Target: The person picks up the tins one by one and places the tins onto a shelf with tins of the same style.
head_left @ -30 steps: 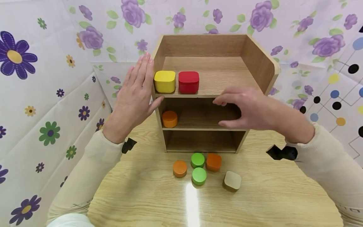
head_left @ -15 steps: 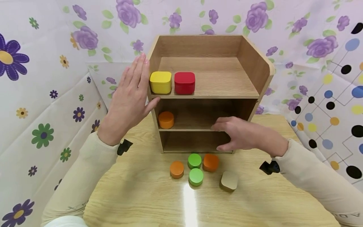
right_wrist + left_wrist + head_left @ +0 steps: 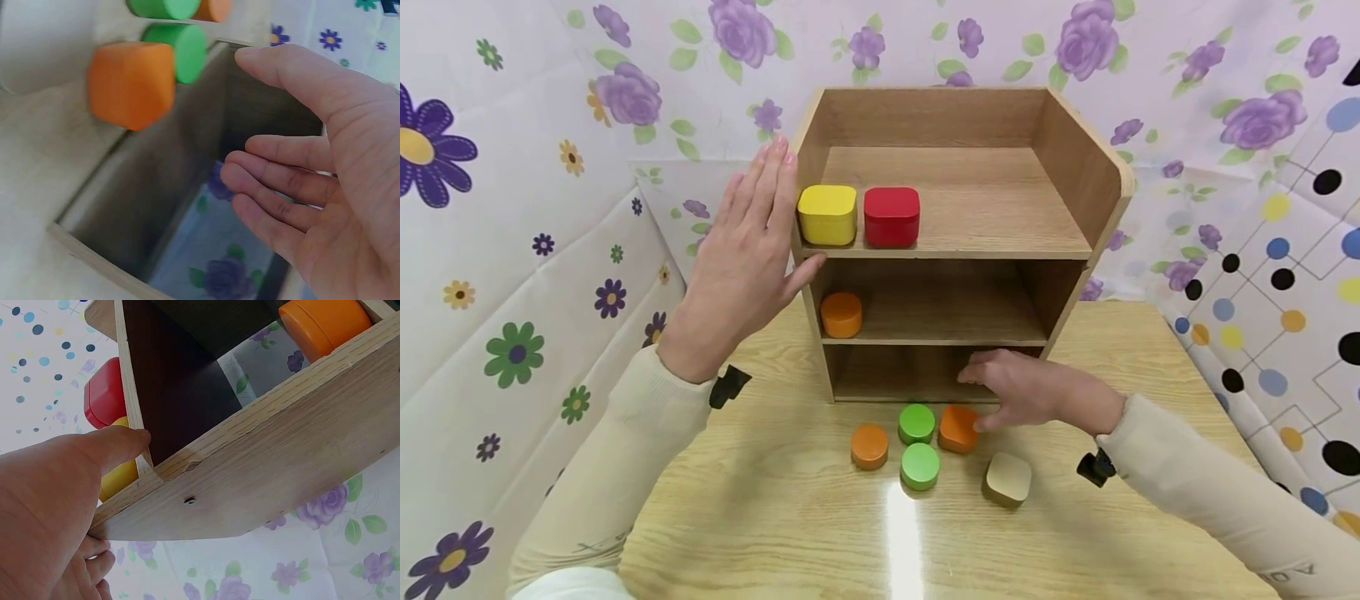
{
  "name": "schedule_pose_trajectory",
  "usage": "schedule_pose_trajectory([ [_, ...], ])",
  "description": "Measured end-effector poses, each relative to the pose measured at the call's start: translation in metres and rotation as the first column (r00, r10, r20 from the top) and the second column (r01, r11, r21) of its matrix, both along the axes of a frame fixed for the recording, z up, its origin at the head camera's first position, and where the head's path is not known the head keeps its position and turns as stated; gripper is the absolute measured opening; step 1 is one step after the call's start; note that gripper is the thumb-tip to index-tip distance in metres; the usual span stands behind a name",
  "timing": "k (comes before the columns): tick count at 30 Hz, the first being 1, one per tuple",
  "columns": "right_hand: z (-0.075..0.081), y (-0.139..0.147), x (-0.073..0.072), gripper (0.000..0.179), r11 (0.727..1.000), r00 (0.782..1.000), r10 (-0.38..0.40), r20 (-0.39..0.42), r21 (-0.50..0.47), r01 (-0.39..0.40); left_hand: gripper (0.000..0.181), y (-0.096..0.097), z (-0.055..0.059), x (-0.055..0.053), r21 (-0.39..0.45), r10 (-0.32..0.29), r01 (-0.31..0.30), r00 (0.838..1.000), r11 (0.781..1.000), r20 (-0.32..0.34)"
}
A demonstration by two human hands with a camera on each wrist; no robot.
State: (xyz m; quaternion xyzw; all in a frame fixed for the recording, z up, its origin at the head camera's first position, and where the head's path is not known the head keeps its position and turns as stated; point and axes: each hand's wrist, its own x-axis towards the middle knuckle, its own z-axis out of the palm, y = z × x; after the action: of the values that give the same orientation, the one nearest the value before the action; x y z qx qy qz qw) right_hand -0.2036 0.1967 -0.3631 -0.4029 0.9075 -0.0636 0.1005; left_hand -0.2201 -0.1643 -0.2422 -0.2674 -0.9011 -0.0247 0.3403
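Note:
My left hand lies with straight fingers along the left side of a small wooden shelf. Its thumb rests at the front edge, also seen by the left wrist camera. My right hand, palm bare and fingers apart from the thumb, hovers before the bottom compartment. The thumb tip overlaps an orange rounded-square block on the table. A yellow block and a red block sit on the top level at left. An orange round block stands on the middle level.
On the wooden table, two green round blocks stand in front of the shelf. Left of them is an orange round block; at right lies a beige rounded-square block. Flower-patterned cloth hangs behind and at the sides.
My right hand has come down from the middle compartment to the bottom one, close by the orange rounded-square block. The left hand keeps its place on the shelf's side.

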Motion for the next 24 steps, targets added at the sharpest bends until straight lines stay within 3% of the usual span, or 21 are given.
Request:
schedule_pose_trajectory([
  [8,-0.029,0.005,0.001,0.071,0.997,0.995,-0.072,0.071,0.019,0.071,0.104,0.001,0.001,0.001,0.004,0.002,-0.002,1.000,1.000,-0.004],
  [17,-0.056,0.006,-0.001,0.069,0.997,0.996,-0.079,0.048,-0.020,0.080,0.104,0.002,0.002,0.001,-0.004,0.009,-0.009,1.000,1.000,0.005],
  [24,-0.067,0.001,0.000,0.068,0.995,0.996,-0.088,0.029,-0.052,0.090,0.104,0.002,0.002,0.002,0.008,0.003,-0.003,1.000,1.000,0.005],
])
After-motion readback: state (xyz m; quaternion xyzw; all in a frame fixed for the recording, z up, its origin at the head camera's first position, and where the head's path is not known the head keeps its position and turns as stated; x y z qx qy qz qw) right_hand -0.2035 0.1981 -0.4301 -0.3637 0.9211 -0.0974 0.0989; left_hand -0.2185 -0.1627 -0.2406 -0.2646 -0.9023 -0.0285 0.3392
